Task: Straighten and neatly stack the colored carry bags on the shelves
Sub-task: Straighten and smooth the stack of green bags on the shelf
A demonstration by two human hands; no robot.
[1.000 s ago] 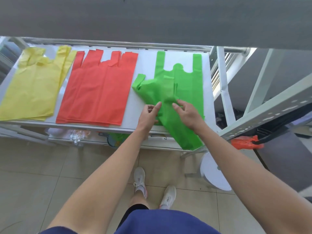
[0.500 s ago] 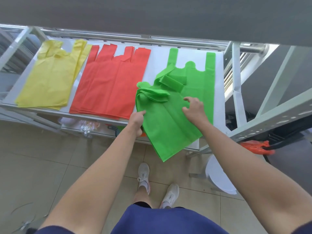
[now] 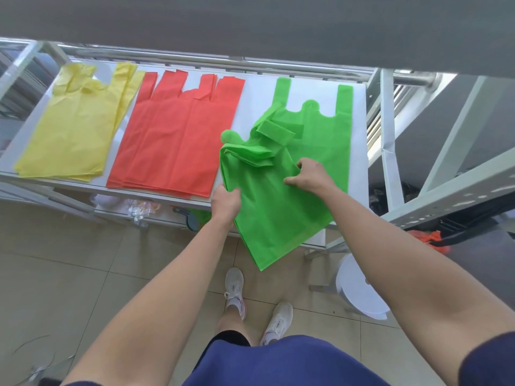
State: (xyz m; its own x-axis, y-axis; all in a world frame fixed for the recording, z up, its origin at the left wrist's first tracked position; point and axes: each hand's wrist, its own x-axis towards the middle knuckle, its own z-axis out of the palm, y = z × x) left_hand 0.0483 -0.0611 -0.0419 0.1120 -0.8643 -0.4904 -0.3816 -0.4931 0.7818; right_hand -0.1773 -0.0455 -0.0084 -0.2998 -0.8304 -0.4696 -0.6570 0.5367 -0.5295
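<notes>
Three colours of carry bags lie on a white shelf (image 3: 259,96). A yellow stack (image 3: 75,135) is at the left, a red stack (image 3: 175,135) in the middle, and a flat green bag (image 3: 328,135) at the right. On top of it lies a skewed bunch of green bags (image 3: 273,215), handles folded over, its lower corner hanging past the shelf's front edge. My left hand (image 3: 225,204) grips the bunch's left edge. My right hand (image 3: 309,176) pinches the fabric near the bunch's upper right.
A dark upper shelf (image 3: 250,23) overhangs the work area. Metal uprights (image 3: 388,140) stand at the right. A lower shelf holds clutter (image 3: 139,207). A white stool (image 3: 359,291) and an orange bag (image 3: 434,240) sit at the lower right. My feet are on the tiled floor.
The green bunch has been turned and spread flatter. My left hand slid from its middle to its left edge, while my right hand moved up along the right side.
</notes>
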